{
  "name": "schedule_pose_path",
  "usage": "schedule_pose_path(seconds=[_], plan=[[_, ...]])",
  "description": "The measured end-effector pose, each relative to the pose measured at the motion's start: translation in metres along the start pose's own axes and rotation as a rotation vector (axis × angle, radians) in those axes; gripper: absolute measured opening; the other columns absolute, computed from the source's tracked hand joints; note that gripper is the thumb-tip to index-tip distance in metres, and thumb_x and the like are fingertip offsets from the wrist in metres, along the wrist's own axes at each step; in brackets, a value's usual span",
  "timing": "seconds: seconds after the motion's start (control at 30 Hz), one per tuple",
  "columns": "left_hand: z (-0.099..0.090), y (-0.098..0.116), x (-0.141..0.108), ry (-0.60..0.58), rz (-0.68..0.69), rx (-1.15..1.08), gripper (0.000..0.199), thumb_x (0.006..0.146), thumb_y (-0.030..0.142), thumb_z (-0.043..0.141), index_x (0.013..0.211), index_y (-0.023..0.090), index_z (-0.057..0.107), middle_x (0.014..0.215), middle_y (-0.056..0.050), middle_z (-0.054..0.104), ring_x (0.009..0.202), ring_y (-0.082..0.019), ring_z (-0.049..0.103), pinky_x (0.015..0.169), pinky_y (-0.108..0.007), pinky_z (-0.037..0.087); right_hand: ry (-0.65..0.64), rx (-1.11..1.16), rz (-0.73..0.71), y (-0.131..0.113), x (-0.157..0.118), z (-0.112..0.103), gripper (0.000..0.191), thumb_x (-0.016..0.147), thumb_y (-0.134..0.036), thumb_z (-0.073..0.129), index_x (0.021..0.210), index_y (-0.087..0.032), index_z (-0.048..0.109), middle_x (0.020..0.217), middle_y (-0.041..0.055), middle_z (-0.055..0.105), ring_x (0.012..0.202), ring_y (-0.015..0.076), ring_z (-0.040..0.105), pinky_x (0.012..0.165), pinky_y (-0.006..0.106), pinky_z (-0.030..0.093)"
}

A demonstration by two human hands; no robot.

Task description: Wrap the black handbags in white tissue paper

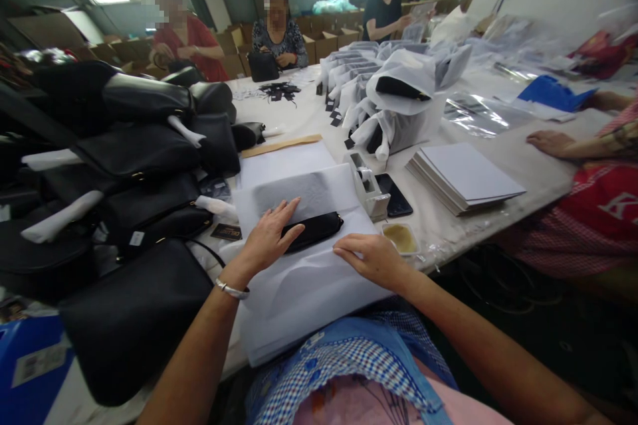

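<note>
A small black bag (319, 229) lies on a stack of thin white paper (299, 299) in front of me. A translucent sheet (299, 191) is folded over the bag's far part, and its dark shape shows through. My left hand (269, 236) lies on the sheet and the bag's left end, fingers stretched out, a metal bangle on the wrist. To the bag's right, my right hand (371, 257) has its fingers pressed together at the paper's near fold, closed on the paper.
Black handbags (139, 319) are piled at left. A tape dispenser (369, 189), phone (396, 194), small dish (400, 238) and board stack (466, 176) stand at right. Wrapped bags (399, 89) are heaped behind. A co-worker's hand (553, 143) rests at far right; several people work around the table.
</note>
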State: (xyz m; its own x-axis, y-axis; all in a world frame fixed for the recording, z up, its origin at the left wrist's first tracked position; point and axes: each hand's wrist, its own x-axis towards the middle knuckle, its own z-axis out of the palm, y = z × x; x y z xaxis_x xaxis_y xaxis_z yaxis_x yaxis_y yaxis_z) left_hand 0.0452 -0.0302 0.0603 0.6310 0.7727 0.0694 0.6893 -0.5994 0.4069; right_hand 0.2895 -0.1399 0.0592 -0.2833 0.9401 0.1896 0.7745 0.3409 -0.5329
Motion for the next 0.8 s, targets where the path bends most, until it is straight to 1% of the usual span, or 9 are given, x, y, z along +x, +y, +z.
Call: schedule_pose_path(seconds=[0.23, 0.3, 0.37, 0.47, 0.57, 0.63, 0.7, 0.73, 0.8], plan=[[-0.048, 0.004, 0.008, -0.220, -0.041, -0.133, 0.069, 0.096, 0.064, 0.022, 0.146, 0.022, 0.044, 0.152, -0.004, 0.045, 0.144, -0.022, 0.034, 0.118, -0.039, 0.028, -0.008, -0.112, -0.003, -0.002, 0.056, -0.026, 0.022, 0.094, -0.037, 0.057, 0.090, -0.027, 0.076, 0.089, 0.0004, 0.077, 0.081, 0.0168, 0.070, 0.068, 0.025, 0.044], [-0.059, 0.003, 0.013, -0.280, -0.014, -0.100, 0.066, 0.095, 0.065, 0.027, 0.141, 0.023, 0.050, 0.148, -0.005, 0.050, 0.142, -0.024, 0.037, 0.116, -0.038, 0.032, -0.026, -0.142, 0.003, 0.003, 0.074, -0.029, 0.024, 0.094, -0.039, 0.057, 0.087, -0.027, 0.077, 0.085, 0.0012, 0.077, 0.079, 0.0183, 0.069, 0.065, 0.026, 0.043], [-0.064, 0.003, 0.018, -0.292, 0.041, -0.043, 0.062, 0.091, 0.064, 0.044, 0.135, 0.023, 0.056, 0.141, -0.007, 0.058, 0.136, -0.026, 0.046, 0.110, -0.037, 0.038, -0.048, -0.157, 0.016, 0.009, 0.090, -0.033, 0.024, 0.093, -0.039, 0.058, 0.085, -0.027, 0.077, 0.083, 0.0020, 0.077, 0.078, 0.0194, 0.069, 0.064, 0.027, 0.043], [-0.061, 0.002, 0.026, -0.209, 0.082, 0.047, 0.048, 0.087, 0.050, 0.060, 0.125, 0.021, 0.063, 0.122, -0.009, 0.070, 0.115, -0.027, 0.064, 0.098, -0.034, 0.048, -0.070, -0.163, 0.040, 0.013, 0.106, -0.037, 0.025, 0.092, -0.039, 0.058, 0.083, -0.026, 0.077, 0.081, 0.0023, 0.077, 0.077, 0.0201, 0.070, 0.063, 0.027, 0.043], [-0.052, 0.001, 0.030, -0.133, 0.050, 0.088, 0.029, 0.093, 0.035, 0.052, 0.113, 0.022, 0.068, 0.104, -0.008, 0.075, 0.098, -0.024, 0.070, 0.088, -0.031, 0.051, -0.035, -0.101, 0.004, 0.010, 0.109, -0.038, 0.027, 0.094, -0.046, 0.055, 0.101, -0.028, 0.074, 0.091, 0.0013, 0.077, 0.084, 0.0196, 0.070, 0.068, 0.027, 0.046], [-0.048, -0.001, 0.030, -0.111, 0.042, 0.100, 0.026, 0.093, 0.031, 0.051, 0.109, 0.023, 0.069, 0.100, -0.008, 0.075, 0.094, -0.024, 0.071, 0.084, -0.030, 0.051, 0.010, -0.099, -0.071, 0.006, 0.107, -0.036, 0.043, 0.089, -0.056, 0.059, 0.119, -0.026, 0.066, 0.106, 0.0043, 0.075, 0.093, 0.0221, 0.069, 0.078, 0.031, 0.049], [-0.045, -0.002, 0.029, -0.095, 0.038, 0.110, 0.023, 0.093, 0.029, 0.051, 0.108, 0.023, 0.068, 0.098, -0.007, 0.075, 0.093, -0.024, 0.071, 0.082, -0.030, 0.051, 0.028, -0.166, -0.174, 0.002, 0.108, -0.032, 0.063, 0.078, -0.061, 0.069, 0.125, -0.020, 0.061, 0.113, 0.0096, 0.072, 0.101, 0.0265, 0.066, 0.090, 0.038, 0.047], [-0.043, -0.002, 0.029, -0.090, 0.036, 0.115, 0.022, 0.093, 0.027, 0.051, 0.108, 0.023, 0.068, 0.098, -0.007, 0.075, 0.092, -0.023, 0.071, 0.082, -0.029, 0.051, 0.025, -0.211, -0.220, 0.002, 0.109, -0.028, 0.063, 0.075, -0.058, 0.073, 0.123, -0.018, 0.061, 0.113, 0.0110, 0.071, 0.103, 0.0279, 0.065, 0.094, 0.040, 0.045], [-0.041, -0.003, 0.028, -0.084, 0.036, 0.126, 0.021, 0.092, 0.024, 0.051, 0.107, 0.023, 0.066, 0.098, -0.006, 0.074, 0.091, -0.022, 0.071, 0.080, -0.028, 0.051, 0.004, -0.273, -0.270, 0.005, 0.115, -0.021, 0.044, 0.077, -0.042, 0.077, 0.110, -0.018, 0.064, 0.105, 0.0097, 0.072, 0.100, 0.0266, 0.064, 0.095, 0.040, 0.043]])
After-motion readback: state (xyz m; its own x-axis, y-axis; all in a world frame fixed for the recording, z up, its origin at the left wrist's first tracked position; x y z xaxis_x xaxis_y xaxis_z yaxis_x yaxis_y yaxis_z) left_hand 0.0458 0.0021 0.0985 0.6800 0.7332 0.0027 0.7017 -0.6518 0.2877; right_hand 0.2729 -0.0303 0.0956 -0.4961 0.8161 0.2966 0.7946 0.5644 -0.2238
